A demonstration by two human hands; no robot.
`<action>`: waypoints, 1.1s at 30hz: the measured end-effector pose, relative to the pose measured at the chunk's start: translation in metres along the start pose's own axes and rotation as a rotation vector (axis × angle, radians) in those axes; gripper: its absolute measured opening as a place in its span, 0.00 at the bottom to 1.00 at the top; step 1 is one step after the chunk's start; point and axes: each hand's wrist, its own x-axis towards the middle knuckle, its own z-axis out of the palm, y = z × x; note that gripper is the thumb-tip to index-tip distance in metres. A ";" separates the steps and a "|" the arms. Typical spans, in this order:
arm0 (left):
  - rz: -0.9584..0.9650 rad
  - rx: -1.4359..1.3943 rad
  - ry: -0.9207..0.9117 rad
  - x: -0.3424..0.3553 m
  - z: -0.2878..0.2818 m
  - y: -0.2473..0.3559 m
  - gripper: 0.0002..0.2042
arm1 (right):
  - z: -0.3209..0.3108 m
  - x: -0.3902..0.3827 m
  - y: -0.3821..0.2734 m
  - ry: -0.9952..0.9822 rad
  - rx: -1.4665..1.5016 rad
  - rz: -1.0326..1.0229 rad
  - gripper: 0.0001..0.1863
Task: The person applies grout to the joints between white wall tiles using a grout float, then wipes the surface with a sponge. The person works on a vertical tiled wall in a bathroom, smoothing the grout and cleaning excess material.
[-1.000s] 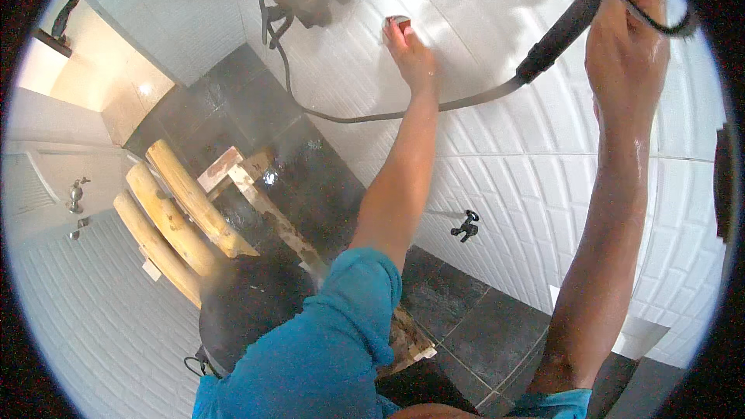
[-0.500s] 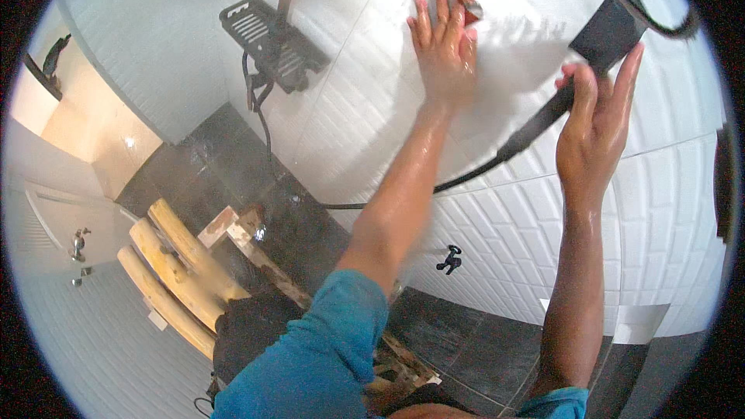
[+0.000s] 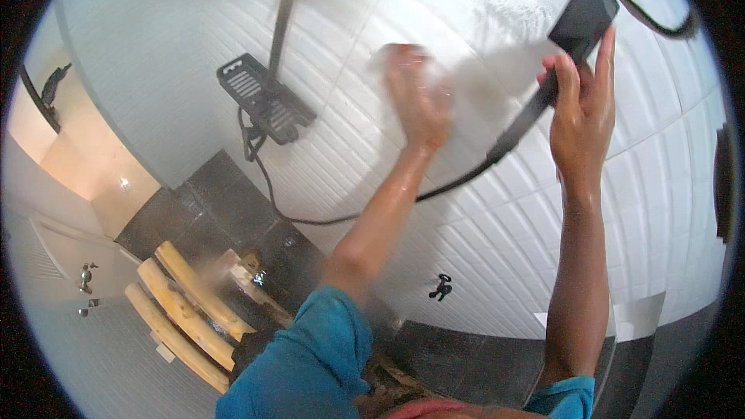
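My left hand is pressed toward the white tiled wall, smeared by motion. Under its fingertips shows a flat grey and reddish-brown scrubbing pad, mostly hidden by the hand. At the right, my right hand is closed round the handle of a black hand shower, one finger stretched along it. The shower's square head points toward the wall, where wet streaks show. From its handle a black hose runs down to the left, behind my left forearm.
A black slotted shower shelf hangs on a vertical pipe. Low on the wall sits a black tap. At lower left is a wooden seat with yellowish rounded slats on dark floor tiles. A silver tap is at far left.
My left hand has slid down and slightly left along the wall with the pad. My right hand and the hand shower have shifted a little left. The whole view has tilted slightly.
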 end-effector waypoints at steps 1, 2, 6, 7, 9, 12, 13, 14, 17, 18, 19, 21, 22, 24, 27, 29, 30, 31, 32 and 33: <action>0.128 0.052 -0.094 0.015 0.003 0.014 0.35 | -0.004 -0.005 0.001 -0.017 0.011 -0.063 0.34; 0.119 0.133 -0.035 0.037 0.003 0.023 0.35 | -0.007 -0.008 0.001 -0.032 0.021 -0.048 0.34; 0.107 0.250 0.236 0.169 -0.016 0.006 0.35 | -0.006 -0.003 0.001 -0.048 -0.012 -0.087 0.34; 0.100 0.241 0.227 0.192 -0.024 -0.003 0.35 | -0.003 0.004 -0.001 -0.031 -0.017 -0.065 0.34; 0.094 0.232 0.206 0.215 -0.038 -0.015 0.35 | 0.009 0.025 -0.007 0.003 -0.007 -0.123 0.33; 0.156 0.273 0.129 0.185 -0.042 -0.016 0.35 | 0.033 0.063 -0.022 -0.001 0.055 -0.303 0.33; 0.157 0.341 0.029 0.174 -0.041 -0.015 0.35 | 0.042 0.077 -0.027 -0.026 0.070 -0.307 0.33; 0.204 0.307 0.092 0.177 -0.041 -0.019 0.34 | 0.052 0.090 -0.033 -0.048 0.085 -0.312 0.33; 0.075 0.263 0.112 0.195 -0.041 -0.047 0.30 | 0.076 0.118 -0.046 -0.153 0.125 -0.297 0.33; 0.005 0.190 0.140 0.212 -0.039 -0.060 0.29 | 0.082 0.123 -0.049 -0.173 0.131 -0.289 0.33; -0.005 0.109 0.203 0.224 -0.040 -0.077 0.27 | 0.086 0.126 -0.052 -0.197 0.141 -0.277 0.34; -0.065 0.307 0.174 0.209 -0.043 -0.111 0.25 | 0.090 0.125 -0.053 -0.223 0.155 -0.248 0.34; -0.200 0.360 0.123 0.192 -0.046 -0.127 0.25 | 0.089 0.121 -0.053 -0.225 0.149 -0.233 0.34; -0.590 0.539 -0.051 0.147 -0.058 -0.153 0.27 | 0.085 0.108 -0.049 -0.170 0.038 -0.241 0.34; -1.017 0.190 0.124 0.087 -0.063 -0.159 0.35 | 0.074 0.083 -0.041 -0.200 -0.057 -0.194 0.37; -1.082 0.149 0.155 0.082 -0.054 -0.138 0.36 | 0.066 0.071 -0.038 -0.271 -0.058 -0.102 0.37; -1.035 0.170 0.153 0.085 -0.053 -0.123 0.36 | 0.063 0.069 -0.038 -0.285 -0.043 -0.070 0.38; -0.977 0.187 0.153 0.093 -0.050 -0.104 0.36 | 0.060 0.069 -0.039 -0.327 -0.060 0.033 0.38; -0.897 0.154 0.177 0.100 -0.044 -0.082 0.35 | 0.058 0.072 -0.041 -0.292 -0.058 0.057 0.39; -0.738 0.145 0.155 0.108 -0.040 -0.060 0.34 | 0.057 0.079 -0.043 -0.162 -0.046 -0.128 0.39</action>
